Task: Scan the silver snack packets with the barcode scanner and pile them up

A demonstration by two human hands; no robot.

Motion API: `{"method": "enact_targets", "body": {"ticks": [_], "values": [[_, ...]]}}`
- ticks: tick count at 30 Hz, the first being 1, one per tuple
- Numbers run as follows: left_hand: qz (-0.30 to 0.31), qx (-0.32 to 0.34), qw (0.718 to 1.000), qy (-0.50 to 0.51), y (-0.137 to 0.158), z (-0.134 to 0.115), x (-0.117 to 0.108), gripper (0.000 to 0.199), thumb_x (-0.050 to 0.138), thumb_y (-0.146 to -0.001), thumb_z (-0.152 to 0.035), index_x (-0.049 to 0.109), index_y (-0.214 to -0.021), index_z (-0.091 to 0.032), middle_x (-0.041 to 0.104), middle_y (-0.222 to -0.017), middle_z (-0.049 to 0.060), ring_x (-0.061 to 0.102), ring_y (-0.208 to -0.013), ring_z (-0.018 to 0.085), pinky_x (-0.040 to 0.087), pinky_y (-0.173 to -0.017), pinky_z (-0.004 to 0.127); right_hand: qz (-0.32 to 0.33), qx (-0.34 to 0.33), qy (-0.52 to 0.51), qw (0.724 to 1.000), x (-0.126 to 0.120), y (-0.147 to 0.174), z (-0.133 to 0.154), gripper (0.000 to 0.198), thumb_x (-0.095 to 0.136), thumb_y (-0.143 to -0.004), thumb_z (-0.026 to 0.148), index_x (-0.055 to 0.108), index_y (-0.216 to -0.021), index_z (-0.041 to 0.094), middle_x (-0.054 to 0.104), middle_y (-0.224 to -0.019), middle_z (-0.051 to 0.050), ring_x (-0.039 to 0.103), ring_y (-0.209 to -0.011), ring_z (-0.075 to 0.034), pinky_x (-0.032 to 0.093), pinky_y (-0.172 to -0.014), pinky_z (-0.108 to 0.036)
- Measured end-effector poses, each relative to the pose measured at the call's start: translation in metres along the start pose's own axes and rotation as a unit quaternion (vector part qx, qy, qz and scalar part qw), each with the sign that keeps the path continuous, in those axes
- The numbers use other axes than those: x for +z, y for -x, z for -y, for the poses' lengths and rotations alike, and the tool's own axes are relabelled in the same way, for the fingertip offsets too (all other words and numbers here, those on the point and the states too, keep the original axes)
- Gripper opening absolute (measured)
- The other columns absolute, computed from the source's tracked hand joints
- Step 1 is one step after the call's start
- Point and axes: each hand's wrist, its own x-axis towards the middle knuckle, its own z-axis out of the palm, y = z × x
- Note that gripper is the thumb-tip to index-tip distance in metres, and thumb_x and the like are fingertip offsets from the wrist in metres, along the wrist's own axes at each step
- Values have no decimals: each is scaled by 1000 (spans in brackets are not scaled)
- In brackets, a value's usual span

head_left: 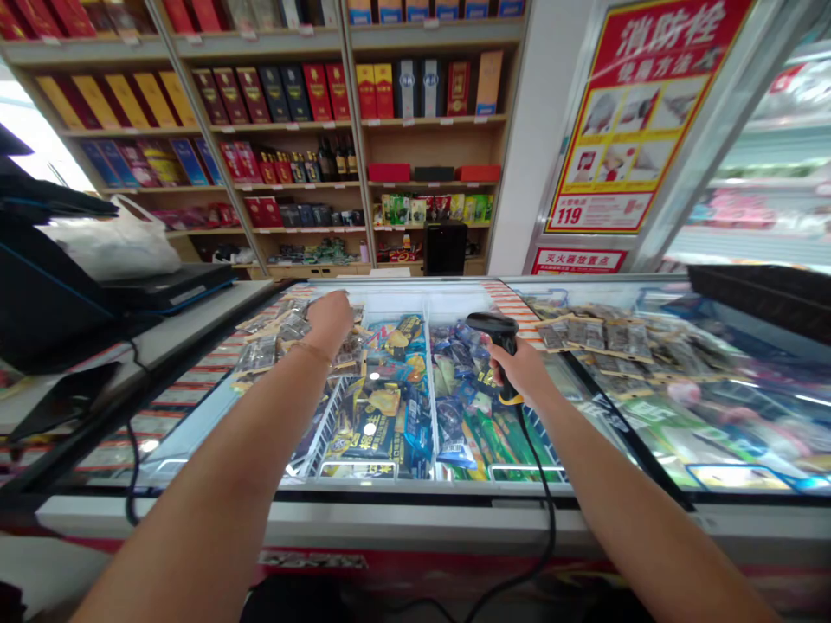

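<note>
My right hand (pixel 517 363) grips the handle of a black barcode scanner (pixel 494 326), held above the freezer with its cord (pixel 544 502) hanging down. On the other side my left hand (pixel 330 317) is curled over a pile of small packets (pixel 260 353) at the left of the freezer top. Its fingers point away and are mostly hidden, so what they hold does not show. More small packets (pixel 627 337) lie in a pile to the right of the scanner. Below both hands, the freezer (pixel 396 303) contains bagged ice creams (pixel 383 402) in white wire baskets.
On the left counter stand a dark scale-like device (pixel 175 285) and a white plastic bag (pixel 113 242). A black tray-like object (pixel 766 303) rests at the right. Behind the freezer are shelves (pixel 286 125) of boxes and bottles, and a red-and-yellow poster (pixel 640 121).
</note>
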Motion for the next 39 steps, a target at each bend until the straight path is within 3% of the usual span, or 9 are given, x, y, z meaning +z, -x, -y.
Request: {"method": "enact_targets", "body": {"ticks": [3, 8, 12, 16, 20, 26, 29, 35, 39], "values": [[46, 44, 991, -121, 11, -36, 9, 31, 53, -90, -10, 69, -117, -7, 70, -121, 26, 69, -116, 36, 54, -95, 46, -6, -3, -9, 1000, -2, -3, -4, 20, 69, -82, 32, 50, -83, 24, 55, -54, 6, 51, -36, -12, 40, -36, -24], [120, 86, 983, -112, 48, -98, 56, 33, 50, -94, -17, 69, -121, -13, 72, -121, 20, 70, -113, 30, 55, -92, 35, 4, -7, 20, 1000, -3, -3, -9, 22, 70, -82, 35, 51, -86, 24, 57, -56, 5, 53, -38, -13, 41, -37, -25], [143, 79, 986, -43, 63, -120, 81, 34, 53, -98, -39, 70, -117, -16, 72, -121, 17, 68, -117, 29, 52, -97, 35, 13, -10, 61, 998, -1, 0, -15, 24, 69, -83, 39, 51, -89, 23, 59, -58, 5, 54, -37, -13, 42, -38, -24], [81, 11, 997, 14, 59, -109, 89, 49, 57, -94, -53, 68, -121, -14, 67, -129, 24, 65, -121, 36, 51, -99, 44, 22, -18, 76, 997, -2, 0, -18, 23, 68, -84, 39, 51, -89, 23, 59, -57, 6, 55, -37, -13, 44, -39, -23], [86, -41, 995, 11, 59, -87, 104, 61, 75, -74, -68, 71, -104, -14, 66, -126, 30, 59, -125, 48, 48, -99, 54, 18, -19, 89, 996, -2, -1, -18, 22, 67, -84, 38, 52, -88, 23, 59, -56, 6, 55, -38, -13, 44, -39, -23], [84, -9, 990, 112, 57, -72, 128, 42, 83, -71, -54, 64, -90, -22, 72, -98, 13, 67, -113, 36, 49, -94, 41, 12, -19, 93, 995, -1, 1, -18, 21, 69, -83, 36, 52, -86, 24, 60, -57, 4, 55, -38, -14, 42, -38, -24], [66, -42, 965, 252, 52, -69, 133, 35, 78, -80, -41, 61, -101, -20, 71, -89, 9, 70, -95, 28, 51, -85, 36, 13, -18, 95, 995, 1, 4, -16, 20, 68, -84, 35, 52, -86, 24, 60, -57, 4, 55, -37, -15, 43, -38, -25], [40, -89, 864, 494, 45, -64, 143, 34, 70, -82, -23, 58, -113, -18, 73, -83, 4, 70, -78, 19, 55, -76, 31, 34, -33, 99, 994, 6, 16, -8, 17, 67, -84, 33, 54, -85, 22, 62, -58, 3, 54, -36, -13, 42, -37, -23], [42, -85, 858, 505, 43, -61, 148, 33, 70, -77, -19, 62, -109, -20, 73, -84, 3, 70, -78, 19, 56, -76, 32, 53, -46, 106, 992, 8, 23, -3, 19, 69, -83, 34, 54, -83, 21, 62, -58, 3, 54, -37, -11, 43, -38, -22]]}}
